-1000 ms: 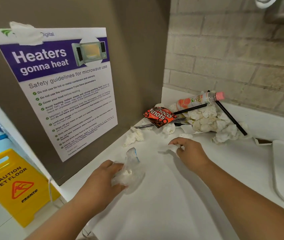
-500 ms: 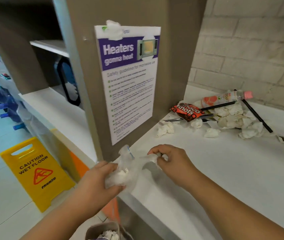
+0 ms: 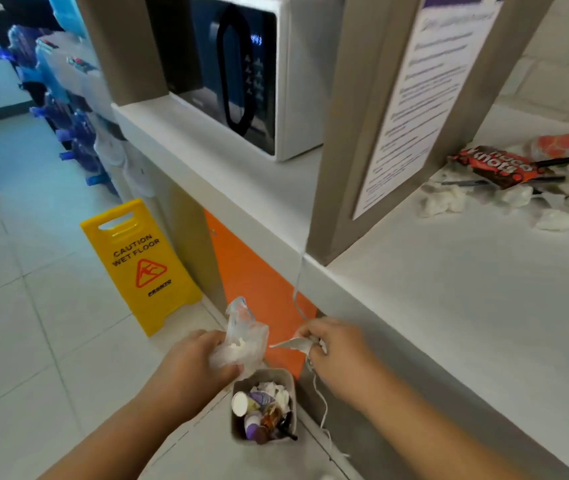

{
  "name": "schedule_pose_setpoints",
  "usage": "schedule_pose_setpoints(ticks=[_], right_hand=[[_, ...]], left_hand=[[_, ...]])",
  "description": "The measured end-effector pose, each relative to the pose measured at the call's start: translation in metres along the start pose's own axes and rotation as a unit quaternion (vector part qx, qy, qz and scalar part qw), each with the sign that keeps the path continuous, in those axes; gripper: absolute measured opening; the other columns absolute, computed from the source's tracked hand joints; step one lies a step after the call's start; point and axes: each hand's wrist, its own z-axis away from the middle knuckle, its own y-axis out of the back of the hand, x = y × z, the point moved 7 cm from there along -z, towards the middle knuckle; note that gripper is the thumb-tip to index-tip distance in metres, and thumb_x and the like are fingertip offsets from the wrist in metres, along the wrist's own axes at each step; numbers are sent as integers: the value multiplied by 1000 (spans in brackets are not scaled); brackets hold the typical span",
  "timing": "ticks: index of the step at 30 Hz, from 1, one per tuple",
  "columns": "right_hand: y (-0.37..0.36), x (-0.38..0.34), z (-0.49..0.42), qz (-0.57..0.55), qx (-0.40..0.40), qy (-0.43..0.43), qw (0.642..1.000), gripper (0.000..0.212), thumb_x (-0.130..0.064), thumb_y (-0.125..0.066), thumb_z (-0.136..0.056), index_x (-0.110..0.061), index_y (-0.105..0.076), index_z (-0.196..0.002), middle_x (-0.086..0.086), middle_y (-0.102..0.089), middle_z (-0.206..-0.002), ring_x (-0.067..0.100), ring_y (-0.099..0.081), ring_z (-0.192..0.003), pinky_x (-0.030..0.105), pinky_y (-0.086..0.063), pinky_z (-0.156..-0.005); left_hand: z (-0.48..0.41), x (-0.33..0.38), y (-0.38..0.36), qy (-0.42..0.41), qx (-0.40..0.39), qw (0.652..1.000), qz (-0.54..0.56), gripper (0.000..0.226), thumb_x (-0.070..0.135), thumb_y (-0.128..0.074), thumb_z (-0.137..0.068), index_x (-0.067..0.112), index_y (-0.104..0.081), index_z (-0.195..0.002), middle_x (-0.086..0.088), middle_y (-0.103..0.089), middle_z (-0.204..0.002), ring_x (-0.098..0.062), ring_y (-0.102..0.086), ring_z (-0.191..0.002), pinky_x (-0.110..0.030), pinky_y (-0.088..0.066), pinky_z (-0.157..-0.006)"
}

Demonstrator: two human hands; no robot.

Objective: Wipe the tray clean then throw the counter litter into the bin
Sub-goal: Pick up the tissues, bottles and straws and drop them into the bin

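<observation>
My left hand (image 3: 200,362) grips a crumpled clear plastic bag with tissue inside (image 3: 241,341), held just above a small beige bin (image 3: 286,379) on the floor. The bin holds cups, tissue and wrappers. My right hand (image 3: 335,351) pinches a scrap of white tissue (image 3: 293,344) beside the bag, over the bin's right side. More litter lies far right on the white counter (image 3: 449,306): a red chocolate wrapper (image 3: 497,166), crumpled tissues (image 3: 445,200), black sticks (image 3: 567,159) and a bottle (image 3: 563,145). No tray is in view.
A microwave (image 3: 241,74) sits in a shelf bay at upper centre, with a paper notice (image 3: 421,98) on the divider panel. A yellow wet-floor sign (image 3: 141,261) stands on the tiled floor to the left. A white cable (image 3: 321,407) hangs down the counter front by the bin.
Both hands came off the counter and moved down and left over the floor bin, carrying the bag and tissue scrap. My view swung left and downward, bringing the microwave and bin into sight.
</observation>
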Motion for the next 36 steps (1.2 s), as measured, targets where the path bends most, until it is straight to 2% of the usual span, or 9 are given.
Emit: schedule_pose_setpoints(ticks=[8, 12, 17, 20, 23, 26, 29, 32, 36], right_hand=[[-119, 109, -41, -33, -111, -161, 980, 38, 0, -46, -84, -32, -66, -90, -1, -59, -100, 15, -59, -81, 20, -46, -65], [-184, 176, -63, -72, -118, -236, 962, 39, 1, -44, -83, -35, -59, -85, 7, -59, -102, 12, -50, -64, 17, -38, -51], [-254, 256, -94, -92, -103, -314, 939, 36, -2, -45, -80, -35, -59, -86, 6, -64, -104, 23, -57, -79, 22, -43, -62], [-289, 292, -110, -90, -104, -337, 931, 33, -5, -44, -81, -30, -64, -89, 10, -66, -101, 22, -53, -73, 20, -33, -50], [-319, 320, -123, -117, -94, -351, 924, 25, -12, -47, -85, -32, -62, -83, 8, -67, -96, 25, -59, -75, 27, -50, -58], [-341, 336, -133, -144, -96, -341, 924, 15, -20, -52, -89, -33, -60, -90, 4, -64, -104, 25, -62, -91, 36, -55, -80], [-350, 338, -139, -180, -104, -329, 921, 26, -13, -48, -92, -27, -58, -112, 3, -61, -115, 24, -57, -105, 38, -48, -93], [-347, 323, -135, -244, -124, -333, 902, 24, -10, -45, -95, -29, -56, -105, 4, -60, -116, 22, -58, -101, 38, -51, -88], [-344, 264, -118, -398, -229, -323, 828, 14, -34, -52, -96, -30, -59, -107, 3, -64, -111, 18, -64, -86, 32, -54, -66]], left_hand=[[-28, -88, -82, 148, -52, 987, 36, 32, 40, -64, -77, 26, -61, -105, 7, -57, -98, -10, -54, -86, -20, -39, -66], [-46, -128, -131, 187, -72, 979, 30, 35, 42, -64, -78, 25, -60, -108, 5, -59, -102, -14, -55, -88, -23, -42, -72], [-68, -172, -185, 228, -78, 969, 44, 38, 43, -65, -78, 24, -61, -111, 3, -61, -102, -15, -57, -90, -25, -43, -74], [-76, -196, -214, 257, -71, 962, 63, 39, 44, -66, -77, 25, -60, -111, 2, -63, -99, -16, -58, -88, -25, -43, -72], [-82, -212, -240, 263, -74, 960, 67, 37, 42, -67, -77, 25, -61, -110, 3, -63, -99, -14, -57, -86, -23, -41, -71], [-87, -222, -257, 263, -74, 960, 67, 29, 37, -66, -78, 25, -61, -105, 3, -62, -99, -13, -56, -85, -22, -41, -71], [-92, -227, -269, 259, -81, 961, 60, 32, 33, -63, -80, 24, -60, -110, 3, -57, -105, -15, -54, -91, -23, -38, -73], [-99, -226, -277, 252, -86, 962, 57, 35, 31, -62, -80, 25, -58, -114, 5, -53, -103, -13, -51, -89, -21, -35, -72], [-101, -220, -284, 247, -89, 963, 63, 49, 31, -65, -78, 29, -53, -125, 7, -55, -115, -12, -53, -98, -21, -39, -79]])
